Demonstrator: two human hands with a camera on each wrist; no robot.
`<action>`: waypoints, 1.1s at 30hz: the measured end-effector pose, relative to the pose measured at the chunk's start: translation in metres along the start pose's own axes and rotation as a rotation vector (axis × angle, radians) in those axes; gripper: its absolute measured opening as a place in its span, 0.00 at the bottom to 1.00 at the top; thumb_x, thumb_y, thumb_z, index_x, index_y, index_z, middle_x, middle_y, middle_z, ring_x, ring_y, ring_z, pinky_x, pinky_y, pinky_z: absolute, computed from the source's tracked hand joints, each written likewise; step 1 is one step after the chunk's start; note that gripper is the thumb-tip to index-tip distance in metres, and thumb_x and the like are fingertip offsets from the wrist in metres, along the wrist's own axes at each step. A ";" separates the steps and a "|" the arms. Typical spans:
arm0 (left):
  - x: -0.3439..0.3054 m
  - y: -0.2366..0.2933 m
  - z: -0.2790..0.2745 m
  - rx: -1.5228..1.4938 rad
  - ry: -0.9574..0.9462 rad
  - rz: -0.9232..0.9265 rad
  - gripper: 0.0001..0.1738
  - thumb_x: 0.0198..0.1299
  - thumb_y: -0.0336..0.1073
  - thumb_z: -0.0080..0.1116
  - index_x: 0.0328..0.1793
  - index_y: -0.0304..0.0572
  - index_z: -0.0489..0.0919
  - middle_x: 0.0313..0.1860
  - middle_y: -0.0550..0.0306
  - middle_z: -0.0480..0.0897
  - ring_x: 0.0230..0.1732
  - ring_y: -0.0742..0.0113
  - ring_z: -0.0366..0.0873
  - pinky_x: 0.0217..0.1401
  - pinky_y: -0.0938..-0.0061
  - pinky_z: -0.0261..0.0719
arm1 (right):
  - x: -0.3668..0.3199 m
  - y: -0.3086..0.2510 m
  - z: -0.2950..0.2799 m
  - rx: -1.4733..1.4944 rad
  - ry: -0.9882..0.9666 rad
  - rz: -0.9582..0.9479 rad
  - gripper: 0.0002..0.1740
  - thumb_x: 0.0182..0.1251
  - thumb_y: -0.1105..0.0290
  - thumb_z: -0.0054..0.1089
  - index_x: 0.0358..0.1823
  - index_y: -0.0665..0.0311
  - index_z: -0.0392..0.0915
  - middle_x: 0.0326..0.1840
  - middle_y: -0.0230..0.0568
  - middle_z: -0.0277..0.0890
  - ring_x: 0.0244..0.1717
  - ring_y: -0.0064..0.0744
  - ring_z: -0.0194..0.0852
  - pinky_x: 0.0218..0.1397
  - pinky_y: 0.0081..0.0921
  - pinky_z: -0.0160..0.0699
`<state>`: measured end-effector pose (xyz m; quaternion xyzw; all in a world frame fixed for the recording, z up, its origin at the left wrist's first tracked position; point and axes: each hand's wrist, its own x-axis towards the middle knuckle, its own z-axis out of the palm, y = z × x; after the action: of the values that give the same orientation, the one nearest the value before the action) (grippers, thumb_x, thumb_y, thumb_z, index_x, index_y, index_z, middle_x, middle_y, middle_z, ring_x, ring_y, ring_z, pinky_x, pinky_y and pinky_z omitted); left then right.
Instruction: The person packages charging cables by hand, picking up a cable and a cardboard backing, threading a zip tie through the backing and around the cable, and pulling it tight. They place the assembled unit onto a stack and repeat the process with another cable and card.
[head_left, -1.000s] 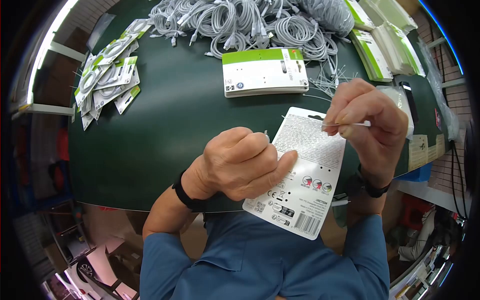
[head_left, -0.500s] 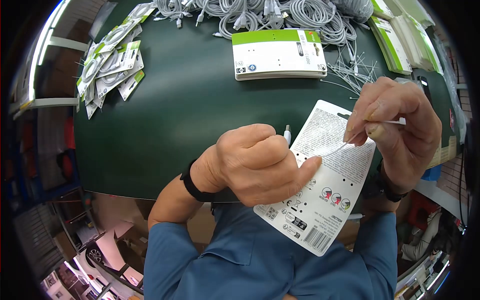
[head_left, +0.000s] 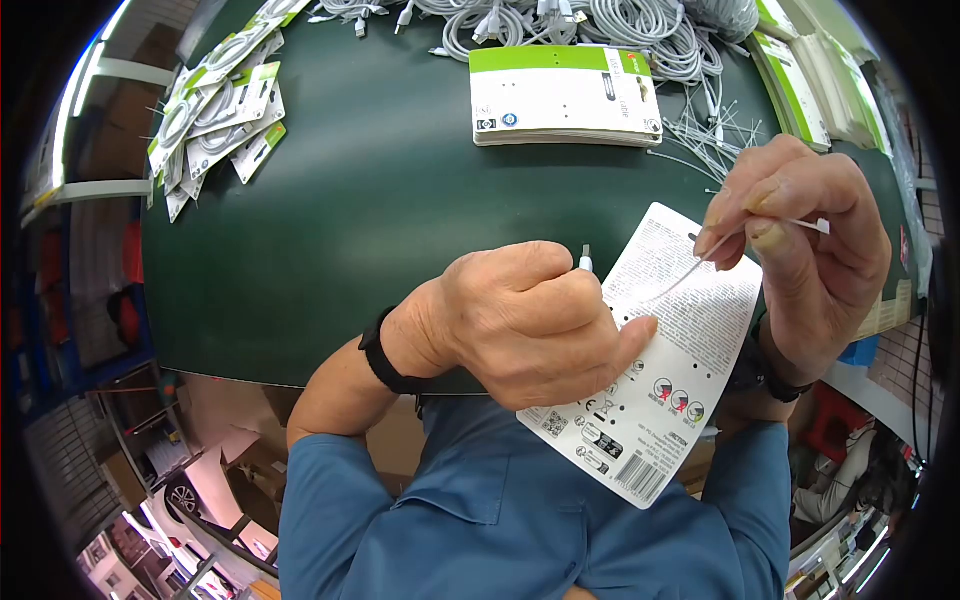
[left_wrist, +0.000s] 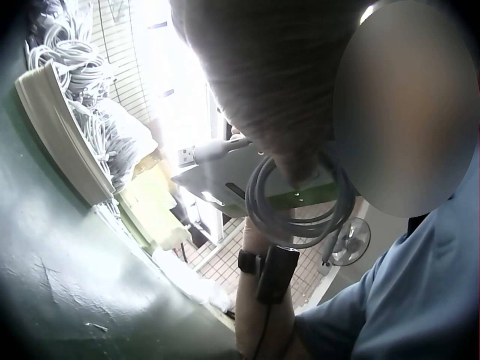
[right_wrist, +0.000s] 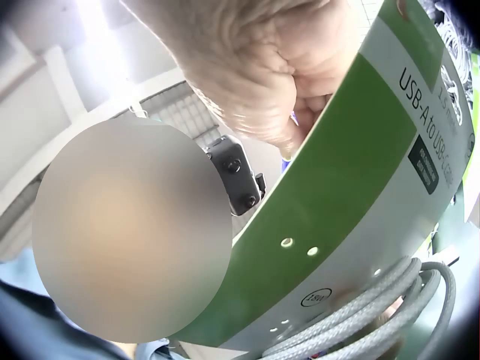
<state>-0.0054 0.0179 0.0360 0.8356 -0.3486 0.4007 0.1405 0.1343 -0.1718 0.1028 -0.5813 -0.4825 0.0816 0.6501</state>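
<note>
The left hand [head_left: 540, 325] grips a printed card [head_left: 655, 440] at its left edge, thumb on the text side. A coiled grey cable [left_wrist: 300, 225] lies against the card's other face, by that hand's fingers in the left wrist view. Its metal plug [head_left: 586, 258] sticks out above the fist. The right hand [head_left: 810, 240] pinches a thin white tie [head_left: 685, 278] between thumb and fingers, over the card's upper right. The tie's head points right and its tail curves down to the card near the holes. In the right wrist view the card's green front [right_wrist: 322, 172] shows punched holes.
A stack of cards [head_left: 560, 95] stands at the table's back, with coiled cables [head_left: 640, 25] behind it. Loose ties [head_left: 710, 135] lie to its right. Cards with cables [head_left: 225, 110] are piled at the left, more card stacks [head_left: 790, 90] at the back right.
The card and both hands have shifted right in the head view. The tie, held near the card's top before, now has its tail curving down toward the holes by the left thumb.
</note>
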 end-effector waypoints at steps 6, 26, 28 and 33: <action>-0.001 -0.001 0.001 -0.004 0.018 0.004 0.29 0.35 0.39 0.72 0.52 0.45 0.93 0.28 0.67 0.69 0.32 0.70 0.69 0.30 0.74 0.77 | -0.001 0.006 0.001 -0.046 -0.081 -0.018 0.06 0.77 0.75 0.66 0.47 0.68 0.78 0.37 0.53 0.83 0.32 0.27 0.82 0.31 0.19 0.80; -0.003 -0.001 0.003 -0.046 0.048 -0.016 0.28 0.37 0.39 0.74 0.50 0.45 0.92 0.28 0.68 0.70 0.33 0.70 0.70 0.31 0.73 0.77 | -0.001 0.010 0.008 0.029 -0.113 0.020 0.06 0.80 0.72 0.66 0.47 0.67 0.79 0.36 0.49 0.83 0.32 0.26 0.83 0.33 0.18 0.81; -0.003 -0.001 0.003 -0.052 0.051 -0.020 0.27 0.37 0.39 0.74 0.50 0.45 0.92 0.28 0.68 0.70 0.33 0.70 0.70 0.31 0.73 0.77 | -0.001 0.009 0.008 0.018 -0.115 0.039 0.06 0.79 0.72 0.67 0.47 0.67 0.80 0.36 0.49 0.84 0.32 0.26 0.83 0.33 0.18 0.82; -0.003 -0.001 0.004 -0.060 0.062 -0.028 0.27 0.38 0.40 0.75 0.50 0.45 0.92 0.29 0.69 0.70 0.33 0.70 0.71 0.31 0.73 0.76 | -0.001 0.009 0.008 -0.027 -0.122 0.043 0.07 0.79 0.71 0.67 0.46 0.67 0.80 0.36 0.48 0.84 0.32 0.26 0.83 0.34 0.19 0.81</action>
<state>-0.0035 0.0184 0.0307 0.8231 -0.3441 0.4137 0.1819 0.1319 -0.1646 0.0935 -0.5942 -0.5097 0.1247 0.6096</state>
